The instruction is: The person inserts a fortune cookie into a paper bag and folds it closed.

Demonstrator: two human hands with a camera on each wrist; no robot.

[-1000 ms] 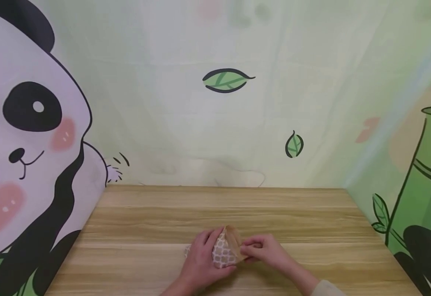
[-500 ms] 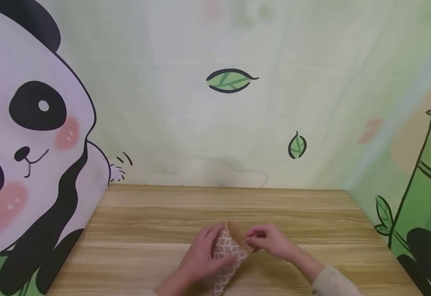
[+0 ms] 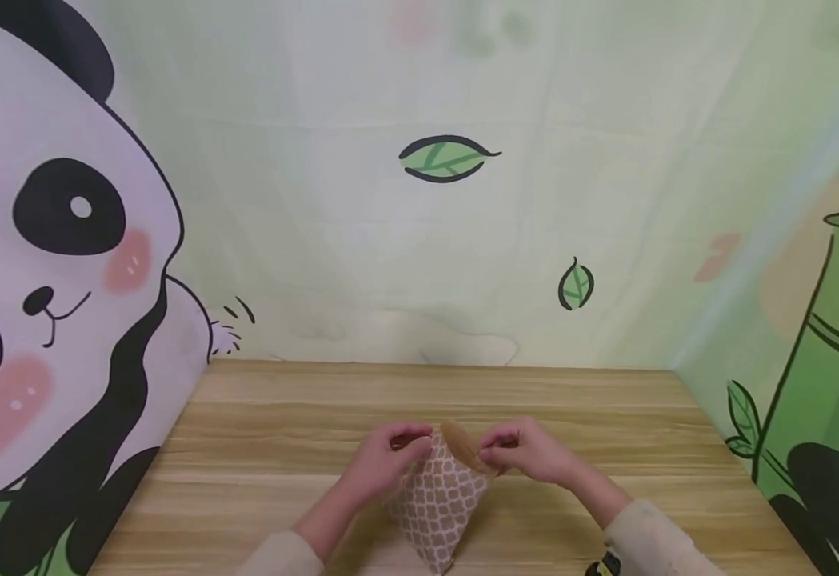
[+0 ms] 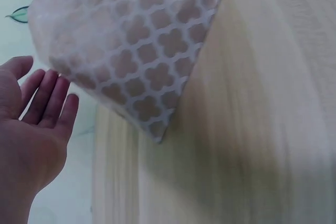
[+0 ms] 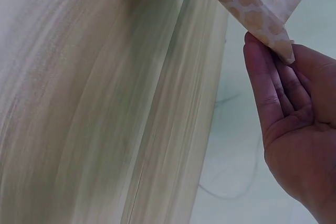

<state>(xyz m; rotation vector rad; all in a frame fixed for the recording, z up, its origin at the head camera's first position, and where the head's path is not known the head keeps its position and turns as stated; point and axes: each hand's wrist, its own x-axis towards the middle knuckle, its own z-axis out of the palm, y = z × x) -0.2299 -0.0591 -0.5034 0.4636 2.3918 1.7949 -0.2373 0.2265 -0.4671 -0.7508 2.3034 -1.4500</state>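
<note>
A brown paper bag (image 3: 442,500) with a white lattice pattern hangs tilted between both hands, its lower corner pointing toward the table's near side. Its brown inside shows at the mouth, which gapes at the upper right. My left hand (image 3: 390,460) pinches the mouth's left edge with thumb and fingertips. In the left wrist view, the left hand (image 4: 37,124) has its fingers fairly long, their tips at the bag's edge. On the opposite edge, my right hand (image 3: 530,452) pinches a corner. The right wrist view shows that corner between the right hand's (image 5: 299,103) thumb and fingers.
A wood-grain table (image 3: 282,416) lies under the hands. Behind it hangs a pale green backdrop (image 3: 304,200) with a printed panda, leaves and bamboo. A small black and yellow object (image 3: 604,564) sits by the right sleeve.
The bag has swung upright and its patterned front now faces me. My left hand has shifted from around the bag's body to its upper left edge. Both hands have moved slightly up.
</note>
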